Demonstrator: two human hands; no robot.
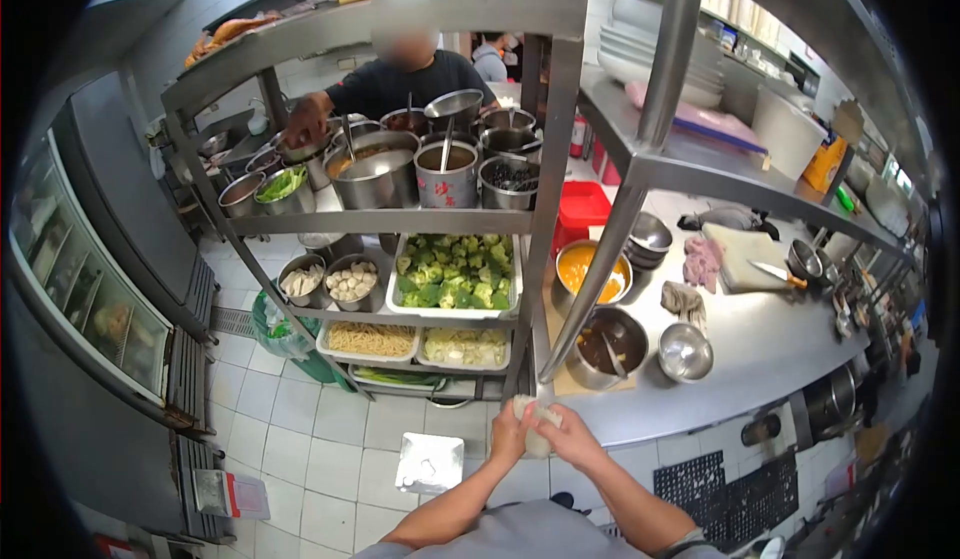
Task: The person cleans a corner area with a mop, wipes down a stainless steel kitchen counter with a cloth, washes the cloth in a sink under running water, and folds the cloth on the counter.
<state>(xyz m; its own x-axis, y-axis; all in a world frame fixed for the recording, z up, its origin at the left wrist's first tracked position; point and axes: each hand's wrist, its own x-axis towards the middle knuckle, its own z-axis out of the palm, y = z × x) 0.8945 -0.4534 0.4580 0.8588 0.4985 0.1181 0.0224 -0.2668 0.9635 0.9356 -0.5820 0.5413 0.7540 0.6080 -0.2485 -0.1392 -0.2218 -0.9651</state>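
Note:
Both hands are closed on a pale, crumpled thing [537, 443], a cloth or a thin bag; I cannot tell which. My left hand [509, 435] grips its left side, and my right hand [572, 433] pinches it from the right. It hangs between them, in front of the near corner of the steel worktable [690, 399]. Nearby on that table is a steel pot [632, 334] of dark liquid with a ladle in it. Behind it stands a bowl of orange liquid [578, 267], with an empty steel bowl [685, 352] to the right.
A steel rack [400, 221] at left bears pots of sauces, a tray of broccoli [455, 277] and noodles [370, 340]. Behind it a person [425, 74] reaches over the pots. A knife [775, 272] lies on a cutting board [740, 249]. A square metal lid or tray [430, 462] is low in front.

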